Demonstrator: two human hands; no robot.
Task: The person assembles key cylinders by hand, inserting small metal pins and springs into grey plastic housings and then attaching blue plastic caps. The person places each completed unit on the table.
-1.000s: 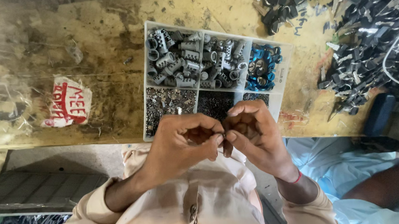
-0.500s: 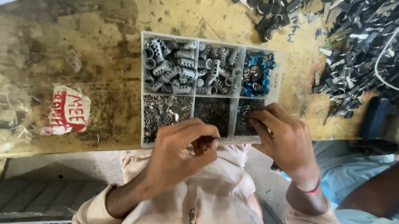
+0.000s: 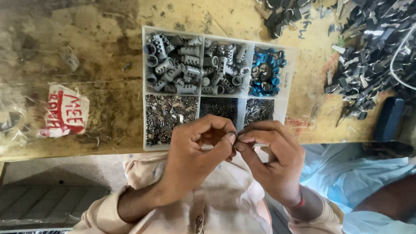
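My left hand (image 3: 195, 153) and my right hand (image 3: 274, 156) meet fingertip to fingertip just below the near edge of a white compartment tray (image 3: 289, 86). Between the pinched fingers is a small metal part (image 3: 235, 138), mostly hidden. The tray holds grey metal cylinders (image 3: 174, 69) at the back left and middle, blue rings (image 3: 266, 73) at the back right, and small dark metal bits (image 3: 170, 116) in the near compartments. My sleeves are beige.
The tray lies on a worn yellowish workbench (image 3: 95, 51). A red-and-white sticker (image 3: 65, 116) is stuck at the left. A heap of dark keys and metal parts (image 3: 379, 32) fills the right side. Another person's arm in a light blue garment (image 3: 392, 193) is at the lower right.
My right hand went out to the tray's near right compartment half a second ago and has come back to meet my left hand at the fingertips.
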